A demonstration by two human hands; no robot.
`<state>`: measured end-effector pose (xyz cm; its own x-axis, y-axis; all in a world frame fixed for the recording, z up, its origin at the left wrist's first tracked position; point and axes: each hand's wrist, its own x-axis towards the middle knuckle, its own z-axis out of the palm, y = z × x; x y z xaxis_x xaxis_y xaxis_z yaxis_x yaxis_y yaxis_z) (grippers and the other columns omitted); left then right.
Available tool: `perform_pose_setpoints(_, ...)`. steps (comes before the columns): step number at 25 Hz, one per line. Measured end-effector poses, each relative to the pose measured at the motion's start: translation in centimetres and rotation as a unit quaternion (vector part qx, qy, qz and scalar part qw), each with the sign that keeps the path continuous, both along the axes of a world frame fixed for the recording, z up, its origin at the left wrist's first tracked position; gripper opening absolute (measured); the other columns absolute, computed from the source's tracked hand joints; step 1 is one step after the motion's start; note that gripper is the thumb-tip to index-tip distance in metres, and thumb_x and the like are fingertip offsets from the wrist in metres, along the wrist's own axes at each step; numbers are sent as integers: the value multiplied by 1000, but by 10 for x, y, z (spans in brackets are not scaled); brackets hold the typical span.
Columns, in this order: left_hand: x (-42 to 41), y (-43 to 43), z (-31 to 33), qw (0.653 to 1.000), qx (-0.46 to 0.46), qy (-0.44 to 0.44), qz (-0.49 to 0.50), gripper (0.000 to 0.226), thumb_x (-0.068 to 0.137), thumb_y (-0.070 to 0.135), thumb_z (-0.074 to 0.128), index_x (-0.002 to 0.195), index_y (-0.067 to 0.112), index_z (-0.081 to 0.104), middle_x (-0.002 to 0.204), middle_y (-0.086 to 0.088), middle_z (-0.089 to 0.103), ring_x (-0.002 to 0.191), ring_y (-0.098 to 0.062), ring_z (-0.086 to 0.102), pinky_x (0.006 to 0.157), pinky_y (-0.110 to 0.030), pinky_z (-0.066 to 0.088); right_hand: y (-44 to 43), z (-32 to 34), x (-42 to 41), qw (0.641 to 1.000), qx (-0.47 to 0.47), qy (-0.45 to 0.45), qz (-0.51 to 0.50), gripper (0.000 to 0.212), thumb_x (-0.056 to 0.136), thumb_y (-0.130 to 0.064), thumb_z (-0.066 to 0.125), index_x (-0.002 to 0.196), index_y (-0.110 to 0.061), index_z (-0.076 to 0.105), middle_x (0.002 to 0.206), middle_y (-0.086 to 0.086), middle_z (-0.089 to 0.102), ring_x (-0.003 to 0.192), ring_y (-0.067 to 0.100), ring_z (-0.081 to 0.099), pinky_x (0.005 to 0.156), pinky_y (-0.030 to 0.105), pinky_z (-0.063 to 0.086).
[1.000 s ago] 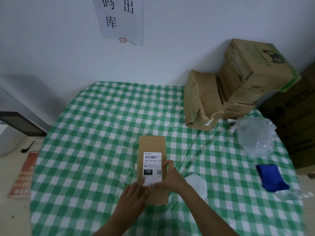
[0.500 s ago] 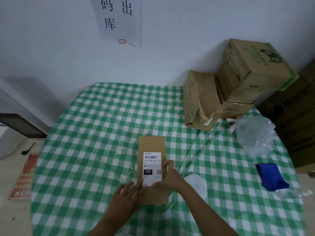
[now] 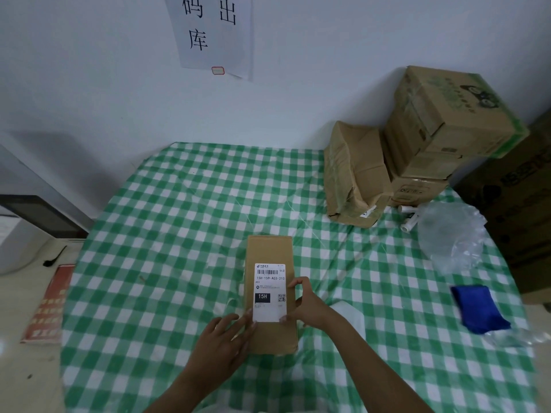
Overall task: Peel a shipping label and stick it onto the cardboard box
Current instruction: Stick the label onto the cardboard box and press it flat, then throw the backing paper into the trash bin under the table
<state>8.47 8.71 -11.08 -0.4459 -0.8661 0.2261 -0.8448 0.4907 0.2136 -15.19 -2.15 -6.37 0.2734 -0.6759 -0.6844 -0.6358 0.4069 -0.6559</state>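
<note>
A narrow brown cardboard box [image 3: 269, 250] lies flat on the green-checked table, long side pointing away from me. A white shipping label [image 3: 269, 292] with a barcode and a black "15H" block lies flat on its top. My left hand [image 3: 223, 335] rests flat at the box's near left, fingertips touching the label's lower left corner. My right hand [image 3: 307, 302] is at the box's right side, its fingers curled over the edge beside the label and touching the label's right border.
Larger cardboard boxes [image 3: 447, 129] are stacked at the back right, with a crumpled brown parcel [image 3: 354, 177] leaning against them. Clear plastic wrap [image 3: 450, 234] and a blue cloth [image 3: 477, 308] lie at the right. A white backing sheet [image 3: 351, 314] lies behind my right wrist.
My left hand slid a little left and down off the label's lower part, so more of the label shows. The box and my right hand stayed in place.
</note>
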Motion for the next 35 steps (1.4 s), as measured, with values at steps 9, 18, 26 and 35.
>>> perform_pose_setpoints(9,6,-19,21,999,40,22,-14,27,91,34,51,102,29,75,115,13,72,94,-15,65,75,-27,50,7,3,-4,998,13,-55,-32,69,82,6,67,131,-25,29,92,1,54,78,10,54,60,22,50)
perform_pose_setpoints(18,11,-26,34,995,92,41,-10,30,93,35,50,93,26,78,100,14,76,83,-13,63,67,-28,51,30,-22,-23,969,-165,35,-181,48,72,18,53,89,-26,65,120,5,56,101,24,58,68,26,50)
perform_pose_setpoints(26,0,-62,67,943,255,91,193,37,97,36,45,80,14,69,85,-3,56,86,-15,57,65,-27,43,84,-52,-72,915,-127,370,-100,31,82,-16,61,104,-36,71,160,0,24,149,23,11,120,43,16)
perform_pose_setpoints(35,9,-76,50,904,302,214,214,31,98,27,49,100,13,76,98,-6,73,96,-20,56,76,-30,40,85,-61,-79,919,-63,381,-77,39,94,-37,51,132,-35,58,165,-1,8,151,23,1,122,45,10)
